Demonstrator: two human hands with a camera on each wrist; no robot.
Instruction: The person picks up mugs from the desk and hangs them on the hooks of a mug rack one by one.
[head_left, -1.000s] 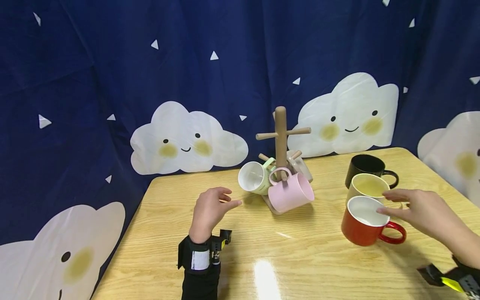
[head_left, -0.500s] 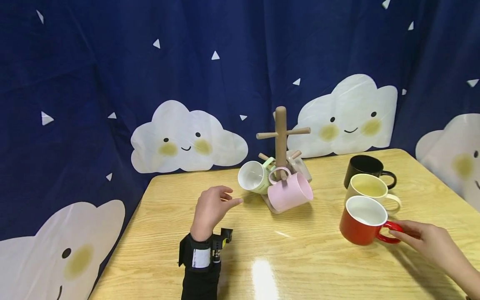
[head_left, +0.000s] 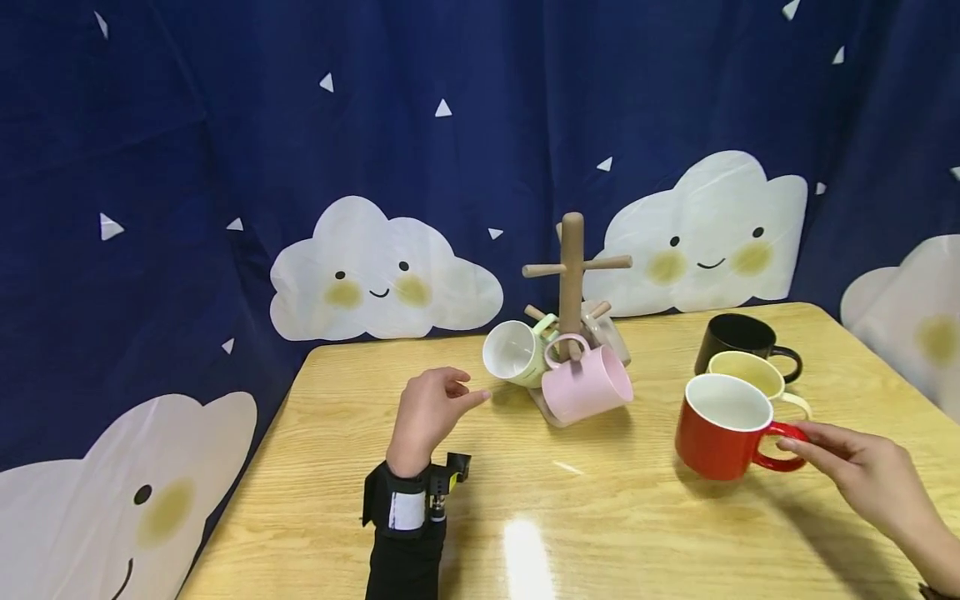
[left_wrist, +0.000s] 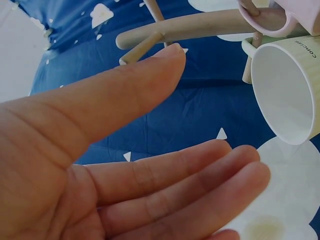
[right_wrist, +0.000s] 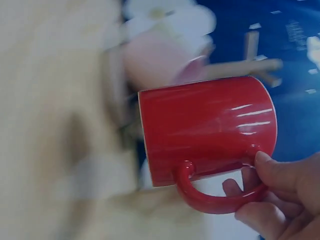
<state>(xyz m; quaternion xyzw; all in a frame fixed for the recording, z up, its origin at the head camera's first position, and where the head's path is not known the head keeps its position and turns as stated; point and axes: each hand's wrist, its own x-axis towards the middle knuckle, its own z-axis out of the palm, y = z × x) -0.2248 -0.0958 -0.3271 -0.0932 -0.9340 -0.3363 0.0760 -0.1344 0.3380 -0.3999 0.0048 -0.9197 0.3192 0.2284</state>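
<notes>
The right hand (head_left: pixel 873 475) pinches the handle of the red mug (head_left: pixel 712 442), which hangs just above the worktop (head_left: pixel 360 392), nearer than the yellow mug (head_left: pixel 750 369). Farther left, the left hand (head_left: pixel 429 414) spreads thumb from fingers, near the pale-green mug (head_left: pixel 513 353).

A dark blue curtain (head_left: pixel 480 167) with small white triangles (head_left: pixel 443 108) and smiling white clouds (head_left: pixel 367 242) hangs behind the pale wood-grained table (head_left: pixel 337 408), which reflects a bright patch of light (head_left: pixel 527 558).

Black left sleeve (head_left: pixel 406 568), black wrist strap (head_left: pixel 405 484) with white patch (head_left: pixel 407 512), yellow-marked mount (head_left: pixel 458 466)
</notes>
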